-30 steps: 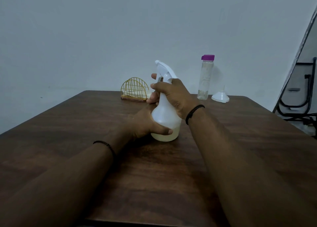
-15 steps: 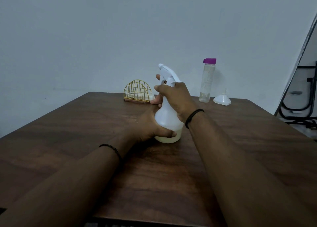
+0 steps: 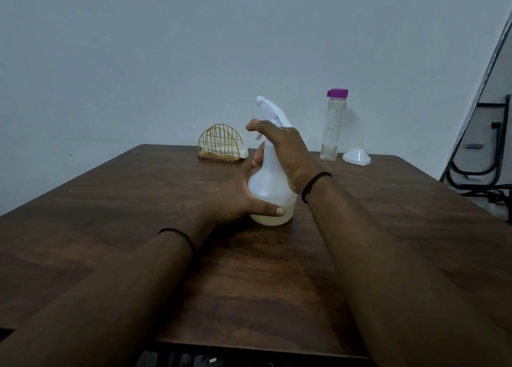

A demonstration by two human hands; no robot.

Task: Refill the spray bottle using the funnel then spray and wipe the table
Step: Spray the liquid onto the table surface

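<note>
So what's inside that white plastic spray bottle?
The white plastic spray bottle holds a shallow layer of pale yellowish liquid at the bottom. The left hand and right hand cover parts of it.

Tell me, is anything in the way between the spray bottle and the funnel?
Nothing visible blocks it. The spray bottle stands mid-table, held by the left hand low down and the right hand at its neck. The funnel sits far right, with bare table between. The purple-capped bottle stands left of the funnel, off that path.

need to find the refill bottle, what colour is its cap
Purple, on the clear refill bottle standing at the table's far edge; the head view shows it plainly.
</note>
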